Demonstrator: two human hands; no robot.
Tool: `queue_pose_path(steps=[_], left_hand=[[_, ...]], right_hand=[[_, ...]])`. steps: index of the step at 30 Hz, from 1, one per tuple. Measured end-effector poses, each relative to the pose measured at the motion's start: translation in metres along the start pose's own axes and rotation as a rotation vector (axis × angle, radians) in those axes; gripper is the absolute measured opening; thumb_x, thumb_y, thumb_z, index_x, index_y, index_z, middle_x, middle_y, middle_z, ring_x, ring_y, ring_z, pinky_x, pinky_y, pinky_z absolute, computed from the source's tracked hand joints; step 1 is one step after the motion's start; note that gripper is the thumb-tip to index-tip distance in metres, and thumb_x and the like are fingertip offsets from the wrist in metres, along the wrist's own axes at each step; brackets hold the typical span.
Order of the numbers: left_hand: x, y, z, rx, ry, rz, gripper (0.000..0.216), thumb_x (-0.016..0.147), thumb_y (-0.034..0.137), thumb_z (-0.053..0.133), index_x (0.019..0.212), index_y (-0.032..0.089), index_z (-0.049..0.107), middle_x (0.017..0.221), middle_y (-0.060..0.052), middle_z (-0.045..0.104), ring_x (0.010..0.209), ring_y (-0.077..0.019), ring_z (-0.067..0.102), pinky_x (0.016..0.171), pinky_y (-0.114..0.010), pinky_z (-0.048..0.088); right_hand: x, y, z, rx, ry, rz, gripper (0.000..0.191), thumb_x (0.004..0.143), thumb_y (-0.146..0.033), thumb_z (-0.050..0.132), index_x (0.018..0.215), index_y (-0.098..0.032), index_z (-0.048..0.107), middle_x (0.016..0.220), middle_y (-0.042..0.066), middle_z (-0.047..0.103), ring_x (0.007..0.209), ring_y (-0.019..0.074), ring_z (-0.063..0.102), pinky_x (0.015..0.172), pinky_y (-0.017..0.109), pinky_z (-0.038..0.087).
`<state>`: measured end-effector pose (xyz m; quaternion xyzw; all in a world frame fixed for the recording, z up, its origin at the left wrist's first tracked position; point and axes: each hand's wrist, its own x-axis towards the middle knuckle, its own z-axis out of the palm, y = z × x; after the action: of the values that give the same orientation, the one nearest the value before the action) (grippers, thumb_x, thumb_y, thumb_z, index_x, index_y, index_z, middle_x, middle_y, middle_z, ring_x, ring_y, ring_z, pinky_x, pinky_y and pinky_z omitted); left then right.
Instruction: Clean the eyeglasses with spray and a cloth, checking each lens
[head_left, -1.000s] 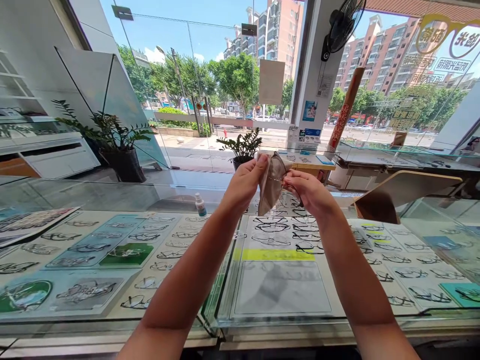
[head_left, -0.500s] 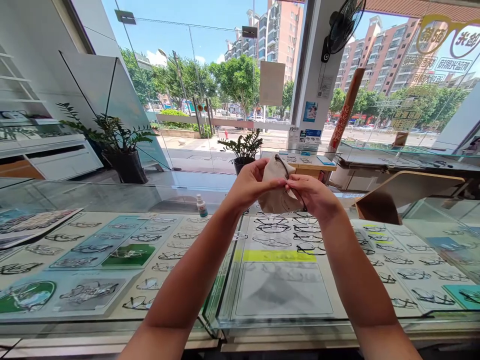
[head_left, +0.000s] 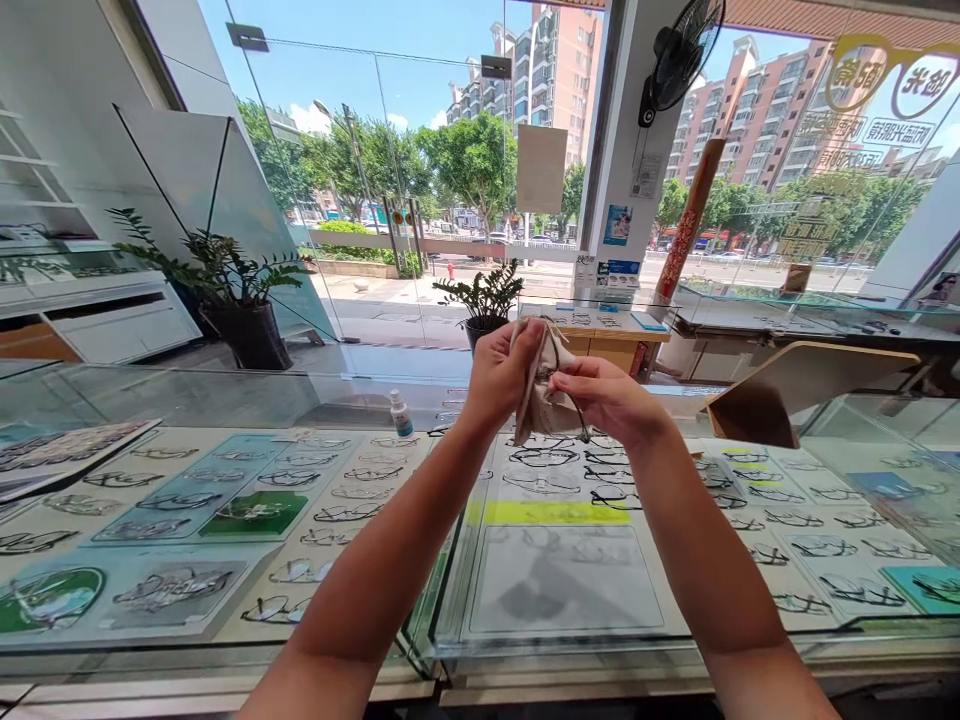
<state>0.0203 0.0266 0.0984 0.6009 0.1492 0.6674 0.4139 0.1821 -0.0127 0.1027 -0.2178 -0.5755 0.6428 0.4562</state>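
Observation:
Both of my hands hold a small beige drawstring pouch [head_left: 531, 408] in the air above the glass display counter. My left hand [head_left: 501, 372] is closed around the pouch's left side, thumb on top, bunching the cloth. With thumb and fingers pinched, my right hand [head_left: 600, 392] grips the gathered middle of the pouch near its dark cord. One end of the cord hangs down below the right fingers. What the pouch contains, if anything, is hidden.
Rows of eyeglasses [head_left: 541, 457] lie under the glass counter [head_left: 562, 590]. A small spray bottle [head_left: 401, 414] stands on it to the left. At the right is a wooden-edged panel [head_left: 817, 385]; beyond stand potted plants [head_left: 247, 325] and a glass storefront.
The pouch has been turned and crumpled between my hands. My left hand has closed more fully around it, and its cloth is now bunched and narrower.

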Motion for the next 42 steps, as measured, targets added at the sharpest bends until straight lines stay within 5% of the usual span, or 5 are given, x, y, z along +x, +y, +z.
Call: queue_pose_path(steps=[10,23,28,37,42], left_hand=[[0.008,0.003,-0.011,-0.032,0.057,-0.235,0.051,0.082,0.068,0.08,0.078,0.019,0.064,0.063,0.003,0.059,0.052,-0.0089,0.051,0.049,-0.022,0.042],[-0.06,-0.03,0.046,0.608,-1.567,-0.557,0.04,0.097,0.055,0.062,0.078,0.019,0.065,0.07,0.003,0.063,0.063,-0.0126,0.053,0.062,-0.026,0.042],[-0.11,-0.079,0.074,0.747,-1.804,-0.531,0.035,0.097,0.052,0.063,0.082,0.02,0.07,0.077,-0.001,0.069,0.07,-0.0175,0.06,0.067,-0.03,0.045],[-0.08,-0.048,0.055,0.85,-1.535,-0.348,0.042,0.093,0.055,0.068,0.12,0.024,0.074,0.136,-0.009,0.072,0.12,-0.0273,0.068,0.094,-0.034,0.05],[-0.024,0.023,-0.002,1.096,-1.008,-0.211,0.029,0.101,0.042,0.057,0.092,0.021,0.075,0.084,-0.004,0.076,0.07,-0.018,0.065,0.067,-0.03,0.045]], right_hand=[[-0.01,-0.02,-0.03,-0.12,0.162,-0.203,0.026,0.077,-0.042,0.091,0.084,-0.024,0.074,0.102,0.004,0.073,0.099,0.0189,0.067,0.094,0.034,0.057],[-0.029,-0.039,-0.039,-0.16,0.093,-0.239,0.025,0.085,-0.044,0.085,0.089,-0.024,0.072,0.097,0.004,0.073,0.098,0.0183,0.069,0.093,0.034,0.057],[-0.031,-0.042,-0.031,-0.201,0.087,-0.229,0.027,0.084,-0.046,0.085,0.085,-0.024,0.07,0.093,0.004,0.071,0.094,0.0195,0.067,0.092,0.037,0.056],[-0.035,-0.041,-0.028,-0.233,0.051,-0.241,0.021,0.088,-0.042,0.079,0.089,-0.023,0.07,0.091,0.003,0.068,0.094,0.0196,0.065,0.096,0.038,0.054],[-0.037,-0.044,-0.025,-0.262,0.076,-0.249,0.016,0.09,-0.039,0.076,0.088,-0.023,0.071,0.087,0.002,0.067,0.092,0.0195,0.066,0.095,0.037,0.053]])
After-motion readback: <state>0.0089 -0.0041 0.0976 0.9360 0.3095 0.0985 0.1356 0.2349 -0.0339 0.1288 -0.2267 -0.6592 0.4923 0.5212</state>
